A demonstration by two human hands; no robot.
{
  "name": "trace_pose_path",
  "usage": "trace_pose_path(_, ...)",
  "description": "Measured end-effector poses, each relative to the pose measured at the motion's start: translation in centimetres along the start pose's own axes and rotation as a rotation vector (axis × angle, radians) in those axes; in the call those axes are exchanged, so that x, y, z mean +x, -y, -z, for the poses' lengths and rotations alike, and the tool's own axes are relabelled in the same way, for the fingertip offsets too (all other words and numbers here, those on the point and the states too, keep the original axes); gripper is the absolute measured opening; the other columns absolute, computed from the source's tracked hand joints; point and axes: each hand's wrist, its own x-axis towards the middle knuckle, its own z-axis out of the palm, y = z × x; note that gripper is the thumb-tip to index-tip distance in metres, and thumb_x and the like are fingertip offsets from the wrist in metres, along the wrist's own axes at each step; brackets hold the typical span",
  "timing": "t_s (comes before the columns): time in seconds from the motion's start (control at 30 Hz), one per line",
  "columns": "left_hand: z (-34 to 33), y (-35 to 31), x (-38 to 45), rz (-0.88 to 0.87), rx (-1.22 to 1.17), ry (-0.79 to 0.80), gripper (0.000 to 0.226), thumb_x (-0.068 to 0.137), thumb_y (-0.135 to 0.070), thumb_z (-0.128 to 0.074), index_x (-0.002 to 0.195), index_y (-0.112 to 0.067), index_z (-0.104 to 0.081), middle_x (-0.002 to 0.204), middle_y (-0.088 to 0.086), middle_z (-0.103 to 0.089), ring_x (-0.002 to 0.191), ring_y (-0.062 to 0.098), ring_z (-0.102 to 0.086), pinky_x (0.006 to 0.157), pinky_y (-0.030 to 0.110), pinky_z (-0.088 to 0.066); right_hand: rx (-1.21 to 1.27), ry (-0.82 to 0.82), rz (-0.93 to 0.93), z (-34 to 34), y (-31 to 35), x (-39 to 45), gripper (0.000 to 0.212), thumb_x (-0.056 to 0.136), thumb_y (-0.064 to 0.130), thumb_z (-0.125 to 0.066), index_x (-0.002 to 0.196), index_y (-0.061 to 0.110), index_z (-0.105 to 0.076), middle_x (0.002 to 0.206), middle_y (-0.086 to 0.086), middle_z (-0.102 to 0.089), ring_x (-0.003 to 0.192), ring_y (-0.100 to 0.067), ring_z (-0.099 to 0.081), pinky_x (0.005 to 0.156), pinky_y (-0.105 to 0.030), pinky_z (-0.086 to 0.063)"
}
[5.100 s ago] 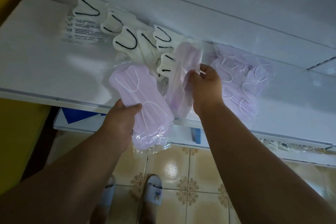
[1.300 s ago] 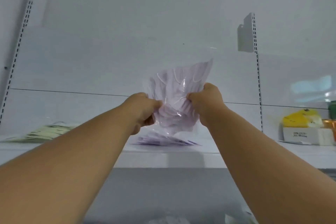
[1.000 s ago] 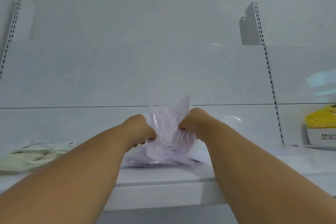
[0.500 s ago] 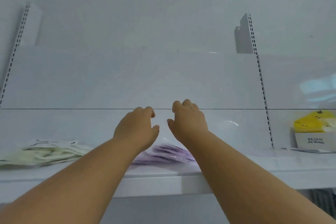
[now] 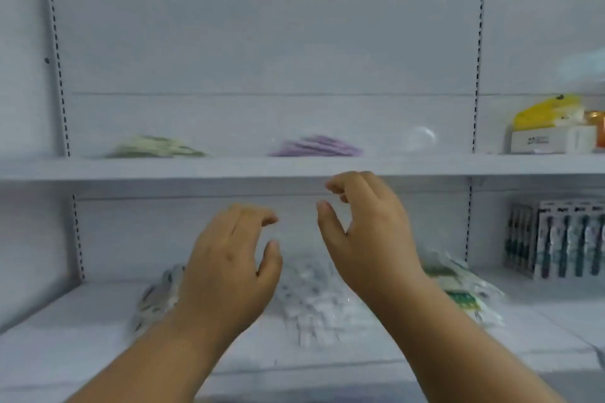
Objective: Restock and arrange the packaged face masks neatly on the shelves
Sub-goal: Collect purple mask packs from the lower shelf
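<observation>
- Along the upper shelf, taken as the landmark, a flat pile of cream-and-green mask packets lay on its left part, near the left slotted upright.
- Below that shelf and toward the left, clear-wrapped packets with dark markings sat on the lower shelf, partly hidden behind the left wrist.
- Under the shelf's front edge, left of centre, the left hand hung in the air with fingers loosely bent and thumb spread, gripping nothing and touching nothing.
- On the shelf's middle, the stack of purple face mask packets lay flat in clear wrap, well apart from the cream pile and above both hands.
- Beneath the shelf's centre, a blurred heap of white packaged masks rested on the lower shelf between the two forearms.
- Just under the shelf's lip, right of centre, the right hand was raised a little higher than the left, fingers curled loosely with a gap between thumb and forefinger, empty; the two hands were apart.
- Below the shelf and right of that hand, packets with green print lay on the lower shelf.
- At the shelf's right end, past the right slotted upright, a yellow-and-white box stood.
- Under that right end, a row of upright dark blister packs stood; what they held was too blurred to tell.
</observation>
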Motion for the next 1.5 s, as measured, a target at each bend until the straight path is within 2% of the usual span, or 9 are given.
trace_pose_path(0.3,1.3,-3.8,-20.8,0.294,-0.114,0.435,0.025,0.088,-0.025,-0.054,0.109,-0.019,-0.064,0.100,-0.013,-0.058,0.089,0.002,-0.047,0.085,0.005,-0.032,0.151,0.275,-0.131,0.9,2.0,-19.5,0.019,0.093,0.026,-0.053,0.098,0.014,-0.066,0.092,0.004,-0.064,0.086,-0.018,-0.059,0.076,-0.040,-0.050)
trace_pose_path(0.43,0.2,-5.1,-26.9,0.427,-0.072,0.552,0.022,0.088,-0.017,-0.064,0.110,-0.021,-0.064,0.100,-0.020,-0.049,0.088,-0.003,-0.043,0.073,0.009,-0.031,0.178,0.416,-0.228,0.7,-0.1,-26.2,0.017,0.092,0.024,-0.053,0.092,0.014,-0.067,0.089,0.005,-0.065,0.084,-0.013,-0.056,0.075,-0.033,-0.047)
trace_pose_path(0.67,-9.0,-8.2,-33.5,0.513,-0.191,0.732,0.021,0.088,-0.017,-0.056,0.107,-0.013,-0.064,0.100,-0.003,-0.062,0.086,0.007,-0.051,0.078,0.014,-0.034,0.175,0.679,-0.460,0.0,-9.5,-36.1,0.021,0.091,0.029,-0.051,0.094,0.015,-0.067,0.092,0.006,-0.064,0.086,-0.011,-0.056,0.075,-0.035,-0.051)
trace_pose_path(0.9,-19.2,-10.2,-34.8,0.691,-0.172,0.949,0.024,0.092,-0.012,-0.063,0.115,-0.017,-0.063,0.107,-0.005,-0.062,0.088,0.008,-0.054,0.076,0.025,-0.044,0.148,0.833,-0.579,-2.7,-20.2,-39.7,0.017,0.088,0.023,-0.061,0.100,0.012,-0.067,0.099,0.001,-0.064,0.091,-0.014,-0.058,0.078,-0.024,-0.044)
trace_pose_path(1.0,-21.4,-10.3,-36.3,0.911,-0.184,0.950,0.022,0.094,-0.016,-0.061,0.115,-0.023,-0.061,0.108,-0.010,-0.061,0.089,0.008,-0.058,0.076,0.029,-0.051,0.140,0.933,-0.633,-4.8,-23.0,-41.2,0.018,0.088,0.019,-0.068,0.104,0.013,-0.067,0.106,-0.001,-0.063,0.095,-0.018,-0.060,0.080,-0.024,-0.042)
trace_pose_path(1.1,-23.8,-10.0,-38.0,1.428,-0.247,0.917,0.017,0.096,-0.019,-0.059,0.110,-0.029,-0.060,0.107,-0.012,-0.064,0.092,0.007,-0.062,0.076,0.028,-0.050,0.146,1.038,-0.678,-7.0,-24.7,-43.1,0.022,0.091,0.022,-0.067,0.111,0.014,-0.066,0.116,-0.001,-0.061,0.103,-0.017,-0.059,0.082,-0.021,-0.040)
trace_pose_path(1.23,-28.2,-8.1,-42.0,2.197,-0.802,0.450,0.020,0.102,-0.010,-0.051,0.122,-0.010,-0.056,0.119,0.011,-0.065,0.118,0.033,-0.063,0.101,0.042,-0.049,0.112,1.200,-0.682,-11.4,-27.3,-46.7,0.037,0.094,0.027,-0.064,0.128,0.015,-0.059,0.134,-0.002,-0.054,0.115,-0.019,-0.057,0.088,-0.018,-0.037)
trace_pose_path(1.37,-32.2,-7.0,-45.1,2.364,-0.953,0.377,0.043,0.108,-0.014,-0.034,0.148,0.001,-0.035,0.153,0.019,-0.040,0.142,0.035,-0.040,0.115,0.042,-0.034,0.075,1.336,-0.685,-16.4,-30.3,-50.4,0.056,0.095,0.032,-0.062,0.145,0.016,-0.043,0.155,-0.004,-0.036,0.135,-0.024,-0.044,0.104,-0.026,-0.034)
trace_pose_path(1.5,-35.7,-6.4,-47.5,2.482,-0.795,0.343,0.036,0.101,-0.024,-0.058,0.132,-0.009,-0.051,0.148,0.008,-0.047,0.135,0.027,-0.050,0.112,0.041,-0.042,-0.027,1.495,-0.664,-19.4,-33.4,-52.9,0.076,0.092,0.049,-0.060,0.153,0.018,-0.027,0.162,-0.006,-0.023,0.148,-0.028,-0.027,0.117,-0.047,-0.033)
